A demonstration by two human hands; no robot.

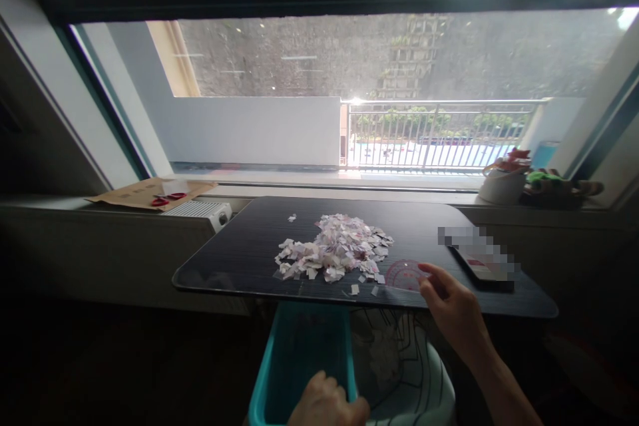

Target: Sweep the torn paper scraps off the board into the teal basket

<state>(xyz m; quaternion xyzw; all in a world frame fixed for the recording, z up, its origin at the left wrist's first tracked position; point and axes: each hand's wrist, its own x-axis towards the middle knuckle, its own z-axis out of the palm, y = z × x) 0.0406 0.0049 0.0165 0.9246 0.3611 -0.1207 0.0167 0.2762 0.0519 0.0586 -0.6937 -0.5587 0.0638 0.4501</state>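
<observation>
- Left hand (327,403), nearest the lens, curls over the near rim of a teal bin (299,353) held below the table edge.
- Right hand (452,309), fingers loosely spread and holding nothing, touches what looks like a clear protractor (404,274).
- Paper scraps (334,254) lie heaped just left of that hand on the black tabletop (239,253).

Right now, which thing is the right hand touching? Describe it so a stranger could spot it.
On the dark table under the window, look right of the heap of paper scraps. By the right hand lies a clear protractor, half-round with pink markings, unlike the torn white bits.
</observation>
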